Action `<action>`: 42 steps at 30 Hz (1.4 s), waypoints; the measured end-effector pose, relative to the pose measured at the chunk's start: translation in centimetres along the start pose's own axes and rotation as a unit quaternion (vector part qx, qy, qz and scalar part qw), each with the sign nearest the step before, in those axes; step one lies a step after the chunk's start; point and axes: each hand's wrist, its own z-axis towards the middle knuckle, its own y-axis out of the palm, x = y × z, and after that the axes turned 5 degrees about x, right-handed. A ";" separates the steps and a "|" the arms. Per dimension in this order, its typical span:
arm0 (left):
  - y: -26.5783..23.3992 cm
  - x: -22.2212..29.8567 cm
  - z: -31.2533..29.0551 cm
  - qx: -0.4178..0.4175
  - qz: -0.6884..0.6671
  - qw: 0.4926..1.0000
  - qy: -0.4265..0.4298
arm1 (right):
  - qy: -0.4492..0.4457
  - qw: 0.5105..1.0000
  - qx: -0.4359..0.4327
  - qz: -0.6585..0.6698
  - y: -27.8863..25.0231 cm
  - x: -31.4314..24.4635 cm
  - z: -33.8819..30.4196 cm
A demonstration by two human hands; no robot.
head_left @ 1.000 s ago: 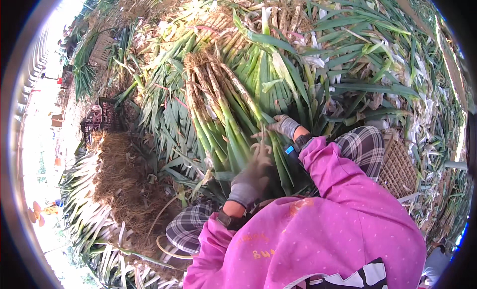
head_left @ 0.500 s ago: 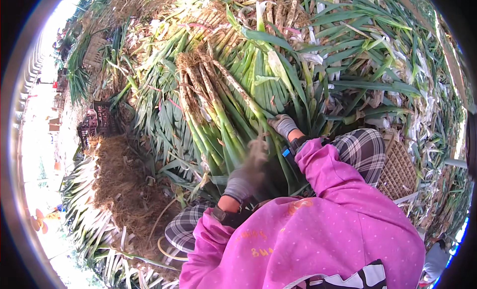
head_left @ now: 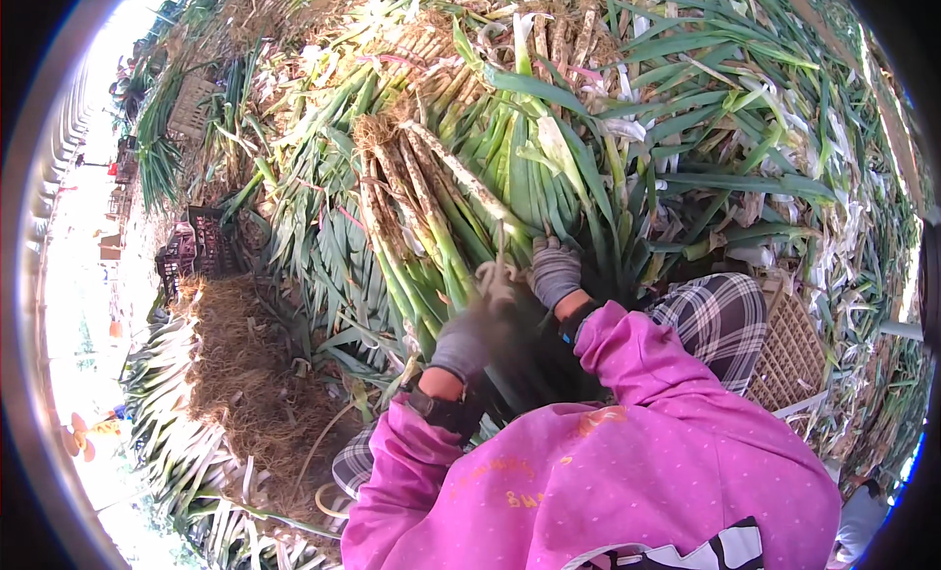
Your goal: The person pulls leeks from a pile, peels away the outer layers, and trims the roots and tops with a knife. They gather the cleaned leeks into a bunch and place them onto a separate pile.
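My left hand (head_left: 461, 346), in a grey knit glove, is closed at the lower end of a bundle of muddy leeks (head_left: 426, 212). Its fingertips are lost in a dark blur. Just above them a pale beige, stringy thing (head_left: 498, 278) shows, too smeared to name. My right hand (head_left: 555, 270), gloved alike, closes on the green part of a single leek (head_left: 470, 183) that lies slantwise across the bundle. The bundle's rooted ends point away from me, and its leaves run toward my lap.
More leeks (head_left: 676, 188) are heaped ahead and to the right. A stack of trimmed leeks with brown roots (head_left: 250, 374) lies at my left. Beyond it is a dark plastic crate (head_left: 201, 242); a tan crate (head_left: 789, 349) stands by my right knee.
My right hand has moved slightly down and left, closer to my left hand. The blurred beige thing between them has shifted a little upward. The bundle has hardly moved.
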 end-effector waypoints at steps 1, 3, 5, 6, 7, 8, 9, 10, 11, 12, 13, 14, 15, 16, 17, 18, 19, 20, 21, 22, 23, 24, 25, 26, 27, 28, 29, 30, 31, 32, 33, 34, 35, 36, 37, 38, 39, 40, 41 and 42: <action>0.1 0.5 0.0 -0.031 0.015 0.999 0.003 | 0.015 1.000 0.021 -0.012 2.3 1.1 1.0; -0.5 0.5 -0.7 -0.025 -0.003 1.000 -0.015 | 0.010 0.999 -0.026 0.032 0.7 0.3 1.1; -0.9 0.0 -0.2 0.006 -0.063 0.997 -0.054 | 0.022 0.988 -0.132 0.074 -3.0 -0.6 0.8; -0.7 -0.5 0.4 0.007 -0.064 0.997 -0.052 | 0.021 0.989 -0.129 0.073 -3.5 -0.6 0.7; -0.5 -1.0 1.0 -0.011 -0.049 0.997 -0.066 | 0.017 0.977 -0.196 0.087 -3.8 -0.5 0.5; -0.6 -0.9 1.2 -0.030 -0.033 0.996 -0.078 | 0.015 0.960 -0.262 0.100 -3.9 -0.3 0.3; -0.9 -0.7 0.7 -0.013 0.009 1.000 0.018 | 0.016 0.960 -0.260 0.099 -4.0 0.0 0.0; -1.0 -0.6 1.2 -0.013 0.008 1.000 0.021 | 0.034 0.954 -0.275 0.115 -4.1 0.5 -0.4; -1.2 -0.6 1.9 0.002 0.025 1.000 0.005 | 0.049 0.947 -0.291 0.131 -4.2 0.8 -0.9; -1.2 -0.7 2.6 0.015 0.043 0.999 -0.012 | 0.051 0.947 -0.289 0.132 -3.7 1.1 -1.3; -1.1 -1.1 3.3 0.029 -0.015 0.999 -0.013 | 0.056 0.944 -0.292 0.144 -2.8 1.5 -1.5; -0.6 -2.2 4.4 0.031 -0.014 0.999 -0.014 | 0.056 0.941 -0.295 0.157 -2.4 1.5 -1.7; -0.4 -3.1 5.6 0.052 -0.018 0.997 -0.049 | 0.053 0.941 -0.294 0.159 -2.6 1.4 -2.0; -0.1 -4.0 6.8 0.073 -0.023 0.994 -0.082 | 0.043 0.937 -0.310 0.153 -2.8 1.3 -2.3; -0.9 -3.3 7.6 0.084 -0.051 0.992 -0.076 | 0.039 0.933 -0.326 0.146 -3.0 1.7 -2.6; -1.7 -3.1 8.4 0.088 -0.050 0.992 -0.075 | 0.037 0.934 -0.323 0.146 -3.0 1.6 -2.9; -2.5 -3.0 9.3 0.076 -0.043 0.991 -0.097 | 0.046 0.933 -0.320 0.159 -3.0 1.3 -3.2; -3.0 -2.8 10.4 0.060 -0.036 0.991 -0.115 | 0.059 0.932 -0.316 0.170 -3.0 1.5 -3.6; -3.3 -3.2 11.4 0.081 -0.005 0.990 -0.114 | 0.056 0.932 -0.314 0.170 -3.0 1.3 -3.6; -3.5 -3.8 12.1 0.085 -0.004 0.989 -0.117 | 0.055 0.931 -0.318 0.171 -2.9 1.1 -3.5; -3.9 -3.4 12.5 0.066 -0.031 0.985 -0.154 | 0.059 0.930 -0.321 0.172 -2.8 1.1 -3.3; -4.2 -3.2 12.6 0.047 -0.057 0.979 -0.191 | 0.060 0.928 -0.324 0.173 -2.8 1.0 -3.2; -4.4 -3.2 12.2 0.052 -0.057 0.978 -0.193 | 0.055 0.929 -0.322 0.174 -2.8 0.9 -3.1; -4.4 -2.0 11.6 0.049 -0.026 0.986 -0.155 | 0.064 0.936 -0.295 0.179 -3.3 1.4 -3.1; -4.4 -1.1 10.5 0.046 0.006 0.992 -0.119 | 0.070 0.942 -0.270 0.186 -3.6 1.7 -3.3; -4.5 -0.5 10.0 0.045 0.039 0.995 -0.082 | 0.073 0.943 -0.266 0.188 -3.3 2.0 -3.2; -4.1 -1.7 9.8 0.043 -0.004 0.995 -0.093 | 0.065 0.944 -0.264 0.185 -2.9 1.5 -3.4; -3.2 -3.3 9.9 0.054 -0.004 0.993 -0.103 | 0.053 0.946 -0.264 0.182 -2.6 0.9 -3.6; -2.6 -4.8 10.0 0.049 0.018 0.990 -0.133 | 0.031 0.946 -0.263 0.188 -2.6 0.5 -3.7; -2.9 -5.5 10.0 0.045 0.040 0.986 -0.157 | 0.025 0.945 -0.261 0.195 -2.7 0.4 -4.0; -4.3 -2.5 8.7 0.001 0.105 0.992 -0.072 | 0.037 0.945 -0.255 0.203 -2.4 1.4 -4.3; -2.8 -5.0 8.3 0.060 0.094 0.994 -0.022 | 0.026 0.942 -0.258 0.211 -2.5 0.5 -5.0; -2.2 -4.6 7.8 0.070 0.126 0.989 0.004 | 0.025 0.941 -0.258 0.215 -2.3 0.9 -5.3; -1.4 -5.2 7.3 0.072 0.090 0.989 -0.091 | 0.023 0.944 -0.221 0.244 -1.4 0.8 -5.7; -2.6 -1.7 5.8 0.035 0.031 0.997 -0.065 | 0.056 0.943 -0.182 0.273 0.7 2.9 -5.8; -1.2 -3.9 5.1 0.041 -0.016 0.994 -0.096 | 0.031 0.943 -0.178 0.278 2.8 3.3 -5.1; -0.5 -3.2 4.4 0.019 0.026 0.999 -0.029 | 0.086 0.871 -0.228 0.427 5.5 5.4 -4.2; 0.2 -2.9 3.3 0.021 0.026 0.999 -0.028 | 0.139 0.769 -0.275 0.561 6.8 6.7 -3.8; 0.9 -2.7 1.7 0.049 0.010 0.999 0.001 | 0.145 0.771 -0.259 0.564 5.9 6.6 -3.2; 1.4 -3.5 -0.2 0.076 -0.011 0.997 0.017 | 0.174 0.722 -0.274 0.611 1.7 4.9 -3.9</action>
